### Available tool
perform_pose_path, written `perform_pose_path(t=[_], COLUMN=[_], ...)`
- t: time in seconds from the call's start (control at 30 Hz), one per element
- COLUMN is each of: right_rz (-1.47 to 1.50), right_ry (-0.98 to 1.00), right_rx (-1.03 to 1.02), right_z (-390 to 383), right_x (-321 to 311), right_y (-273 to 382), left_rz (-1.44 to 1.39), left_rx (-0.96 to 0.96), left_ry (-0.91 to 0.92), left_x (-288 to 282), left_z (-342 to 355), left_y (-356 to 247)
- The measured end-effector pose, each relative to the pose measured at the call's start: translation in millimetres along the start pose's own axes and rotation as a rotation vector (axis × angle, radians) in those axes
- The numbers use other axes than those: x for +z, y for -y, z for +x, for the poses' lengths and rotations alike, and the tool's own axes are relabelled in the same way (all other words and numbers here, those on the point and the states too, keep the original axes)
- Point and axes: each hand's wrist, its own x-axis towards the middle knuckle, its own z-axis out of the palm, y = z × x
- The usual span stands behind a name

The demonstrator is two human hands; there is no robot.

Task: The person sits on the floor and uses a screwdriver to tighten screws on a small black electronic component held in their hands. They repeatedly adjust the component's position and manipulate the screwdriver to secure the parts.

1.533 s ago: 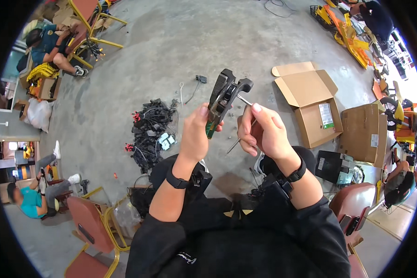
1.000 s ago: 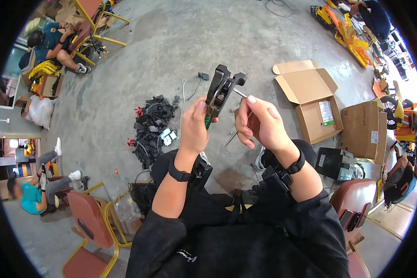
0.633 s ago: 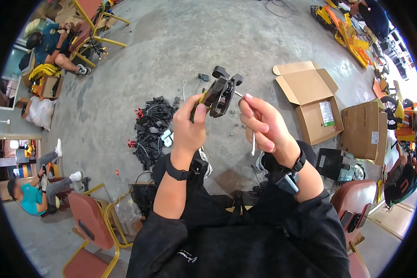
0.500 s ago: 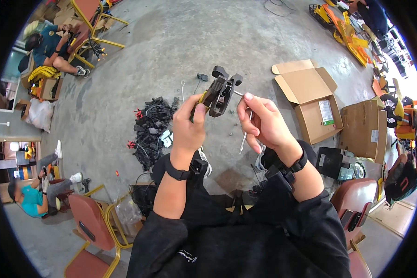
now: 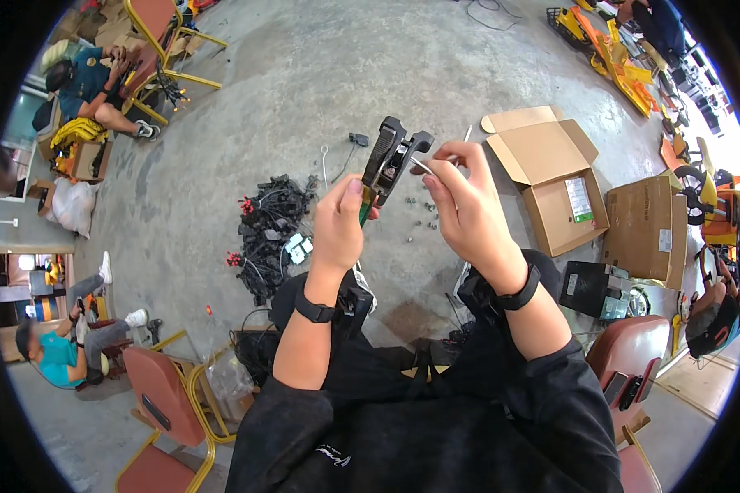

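Note:
My left hand [image 5: 339, 226] is closed on a black mechanical part [image 5: 390, 160] with a green piece at its lower end, held upright and slightly tilted. Silver hardware shows in its middle. My right hand [image 5: 469, 214] grips a thin silver metal tool [image 5: 468, 132], its fingers bent round it; one rod points up past the fingers, another runs toward the right side of the black part. Beyond my left hand on the floor lie a pile of black cabled parts [image 5: 263, 246], a small white piece [image 5: 296, 246] and a loose black connector [image 5: 358, 140]. Several small pieces [image 5: 430, 205] lie below the tool.
An open cardboard box [image 5: 551, 156], a larger carton [image 5: 637, 230] and a black case [image 5: 584, 279] lie to my right. Brown chairs [image 5: 158, 386] flank me. Seated people [image 5: 86, 90] work at left; others are at right. Yellow parts [image 5: 621, 66] lie at upper right.
My right hand has rotated over, so the tool's free rod swings from pointing down to pointing up. The black part has tilted slightly in my left hand.

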Motion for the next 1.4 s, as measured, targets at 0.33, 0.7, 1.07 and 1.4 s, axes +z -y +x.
perform_pose_path(t=[0.33, 0.7, 1.07, 1.4], right_rz=[1.325, 1.922, 0.528, 0.688], right_ry=[0.438, 0.421, 0.219, 0.231], right_rx=[0.718, 1.053, 0.405, 0.461], right_z=[-1, -2, -5, -2], right_x=[-9, -11, -2, -8], right_y=[3, -3, 1, 1], left_rz=[-0.145, 0.214, 0.082, 0.033], left_rx=[-0.011, 0.173, 0.097, 0.063], left_ry=[-0.060, -0.118, -0.085, -0.092], left_x=[2, 1, 2, 2], left_z=[-1, -1, 0, 1], left_y=[0, -3, -3, -4])
